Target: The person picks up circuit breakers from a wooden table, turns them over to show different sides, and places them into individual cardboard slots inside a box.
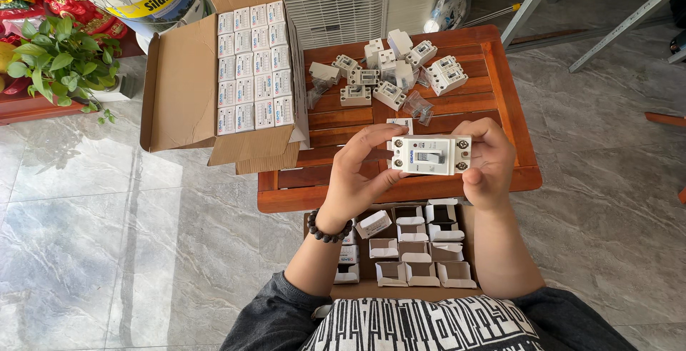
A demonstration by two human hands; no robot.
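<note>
Both my hands up over wooden table (504,101), white breaker switch (431,155) clamped between them. Left hand (359,172) grips left end, thumb under, fingers on top; right hand (490,161) pinches right end the same. Face toward me, lever centred, four screws visible. Best keep it level, fingertips off lever and screw heads. Loose switches (389,72) lie farther up table; open small white boxes (418,247) sit below in carton on my lap; full carton (250,65) at left.
</note>
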